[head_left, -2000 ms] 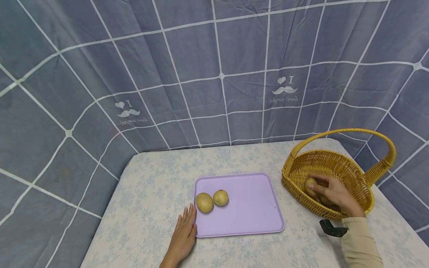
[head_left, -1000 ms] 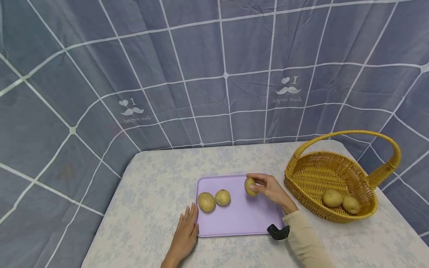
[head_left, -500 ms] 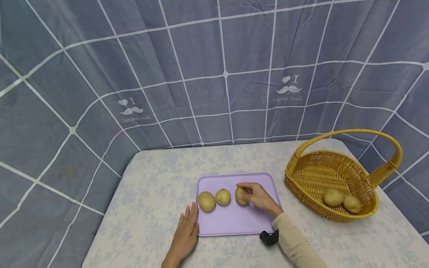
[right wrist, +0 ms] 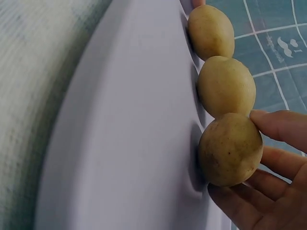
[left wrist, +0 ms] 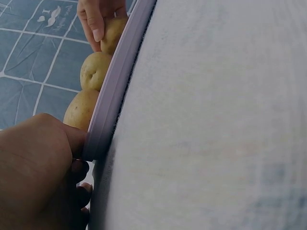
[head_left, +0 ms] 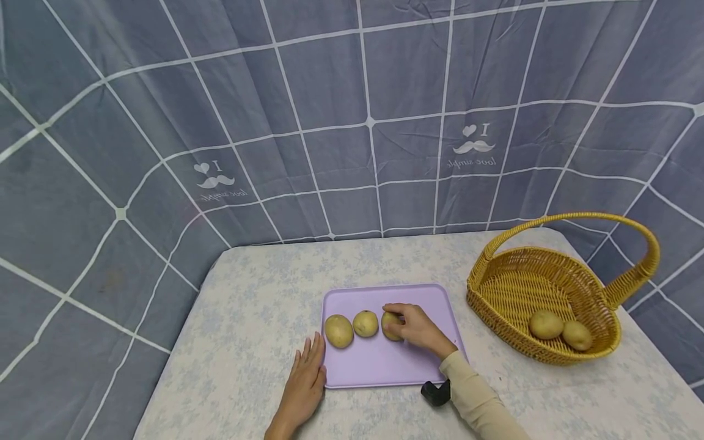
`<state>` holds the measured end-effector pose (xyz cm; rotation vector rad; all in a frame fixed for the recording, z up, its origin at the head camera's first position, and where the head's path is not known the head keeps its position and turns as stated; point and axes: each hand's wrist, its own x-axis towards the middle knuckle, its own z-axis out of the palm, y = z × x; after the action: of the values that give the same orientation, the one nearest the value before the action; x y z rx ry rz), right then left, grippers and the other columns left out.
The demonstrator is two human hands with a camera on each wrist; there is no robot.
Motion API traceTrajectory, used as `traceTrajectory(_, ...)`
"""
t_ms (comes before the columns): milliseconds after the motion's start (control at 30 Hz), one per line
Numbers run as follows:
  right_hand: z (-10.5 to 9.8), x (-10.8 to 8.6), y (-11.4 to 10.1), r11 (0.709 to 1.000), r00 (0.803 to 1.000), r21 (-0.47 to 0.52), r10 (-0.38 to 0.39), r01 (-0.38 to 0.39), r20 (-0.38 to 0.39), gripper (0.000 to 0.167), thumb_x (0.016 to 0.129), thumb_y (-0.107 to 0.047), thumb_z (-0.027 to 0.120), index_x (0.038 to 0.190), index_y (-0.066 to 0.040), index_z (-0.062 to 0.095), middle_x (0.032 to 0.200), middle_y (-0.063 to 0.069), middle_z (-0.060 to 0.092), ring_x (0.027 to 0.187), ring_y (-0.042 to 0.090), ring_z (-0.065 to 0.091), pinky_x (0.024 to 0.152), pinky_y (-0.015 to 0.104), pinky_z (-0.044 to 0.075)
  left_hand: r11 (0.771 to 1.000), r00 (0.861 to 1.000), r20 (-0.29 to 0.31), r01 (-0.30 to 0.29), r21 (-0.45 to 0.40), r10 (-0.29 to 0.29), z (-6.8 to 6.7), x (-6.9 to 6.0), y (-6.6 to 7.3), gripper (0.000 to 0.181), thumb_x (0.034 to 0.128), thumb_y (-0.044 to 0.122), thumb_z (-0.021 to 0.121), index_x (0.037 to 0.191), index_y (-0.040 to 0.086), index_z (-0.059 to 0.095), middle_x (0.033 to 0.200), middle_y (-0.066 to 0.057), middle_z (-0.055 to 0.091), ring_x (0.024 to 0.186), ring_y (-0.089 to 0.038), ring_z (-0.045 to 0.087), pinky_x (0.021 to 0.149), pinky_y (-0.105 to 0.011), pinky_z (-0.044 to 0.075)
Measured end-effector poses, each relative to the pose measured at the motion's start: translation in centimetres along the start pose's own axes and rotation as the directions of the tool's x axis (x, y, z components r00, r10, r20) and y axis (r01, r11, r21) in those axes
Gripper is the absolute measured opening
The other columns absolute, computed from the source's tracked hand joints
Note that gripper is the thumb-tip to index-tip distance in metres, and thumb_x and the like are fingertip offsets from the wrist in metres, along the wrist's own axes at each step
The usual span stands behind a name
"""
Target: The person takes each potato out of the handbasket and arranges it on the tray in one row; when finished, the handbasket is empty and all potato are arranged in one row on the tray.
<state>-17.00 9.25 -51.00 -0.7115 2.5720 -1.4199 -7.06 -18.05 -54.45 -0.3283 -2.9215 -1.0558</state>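
Potato [right wrist: 230, 150] in right hand's [head_left: 416, 327] grip, left hand [head_left: 304, 384] outstretched, floral tablecloth [head_left: 258, 299], blue curtain [head_left: 407, 73] behind

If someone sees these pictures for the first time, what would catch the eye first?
Probably the golden wicker basket with its tall handle, at the right of the table, holding two potatoes. Next comes the pale purple tray near the middle, where three potatoes form a row and the right hand grips the rightmost one.

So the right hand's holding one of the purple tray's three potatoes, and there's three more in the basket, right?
Not quite: the basket has two potatoes, not three, as the head view shows. The right hand does hold one of three potatoes on the purple tray.
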Motion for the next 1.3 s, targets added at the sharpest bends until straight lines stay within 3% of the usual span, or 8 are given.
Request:
traceTrajectory(567, -0.1, 0.1, -0.2, 0.997, 1.0, -0.067, 0.028, -0.027, 0.008, 0.041, 0.09, -0.014, 0.065, 0.125, 0.007, 0.059, 0.125, 0.021, 0.061, 0.115, 0.034, 0.058, 0.093, 0.048, 0.051, 1.0, 1.0, -0.003, 0.0, 0.0, 0.0, -0.1, -0.1, 0.1, 0.054, 0.0999, 0.009, 0.043, 0.149, -0.001, 0.024, 0.158, -0.015, 0.018, 0.145, -0.037, 0.012, 0.116, -0.056, 0.004)
traceTrajectory(800, -0.8, -0.1, -0.6, 1.0, 1.0, -0.012, 0.023, -0.023, -0.012, 0.043, 0.089, -0.01, 0.066, 0.128, 0.006, 0.057, 0.126, 0.022, 0.06, 0.114, 0.037, 0.058, 0.092, 0.046, 0.052, 1.0, 1.0, -0.007, -0.002, 0.003, 0.002, -0.1, -0.1, 0.2, 0.054, 0.1, 0.009, 0.043, 0.149, -0.001, 0.024, 0.158, -0.015, 0.018, 0.145, -0.037, 0.012, 0.117, -0.054, 0.003)
traceTrajectory(933, -2.8, -1.2, -1.1, 0.999, 0.997, 0.036, 0.036, -0.033, -0.068, 0.046, 0.09, -0.013, 0.067, 0.131, 0.003, 0.055, 0.131, 0.023, 0.056, 0.117, 0.044, 0.054, 0.095, 0.049, 0.05, 1.0, 1.0, -0.008, -0.005, 0.0, 0.005, -0.1, -0.1, 0.3, 0.053, 0.1002, 0.009, 0.042, 0.149, -0.001, 0.024, 0.158, -0.015, 0.018, 0.145, -0.037, 0.012, 0.117, -0.052, 0.002)
traceTrajectory(1100, -7.0, -3.6, -2.0, 0.997, 0.989, 0.07, 0.028, -0.018, -0.145, 0.048, 0.092, -0.018, 0.064, 0.135, 0.001, 0.052, 0.133, 0.027, 0.052, 0.119, 0.046, 0.052, 0.096, 0.047, 0.049, 1.0, 1.0, -0.009, -0.003, 0.004, 0.003, 0.0, -0.1, 0.2, 0.054, 0.1001, 0.009, 0.042, 0.15, 0.0, 0.024, 0.158, -0.015, 0.018, 0.145, -0.036, 0.013, 0.118, -0.048, 0.0)
traceTrajectory(1233, -10.7, -6.6, -2.5, 0.994, 0.976, 0.108, 0.057, -0.035, -0.208, 0.049, 0.094, -0.017, 0.062, 0.138, 0.0, 0.048, 0.138, 0.023, 0.05, 0.123, 0.039, 0.051, 0.094, 0.027, 0.051, 1.0, 1.0, -0.015, -0.007, 0.006, 0.007, 0.1, -0.1, 0.1, 0.054, 0.0999, 0.009, 0.043, 0.15, 0.0, 0.024, 0.158, -0.014, 0.018, 0.145, -0.036, 0.013, 0.119, -0.044, -0.003)
traceTrajectory(1300, -12.3, -8.3, -2.5, 0.994, 0.966, 0.101, 0.073, -0.049, -0.249, 0.048, 0.096, -0.017, 0.059, 0.139, 0.0, 0.047, 0.138, 0.02, 0.051, 0.124, 0.026, 0.052, 0.091, 0.017, 0.049, 1.0, 1.0, -0.013, -0.007, 0.006, 0.007, 0.1, -0.1, 0.0, 0.054, 0.1, 0.009, 0.043, 0.15, 0.0, 0.023, 0.158, -0.014, 0.018, 0.146, -0.036, 0.013, 0.119, -0.04, -0.006)
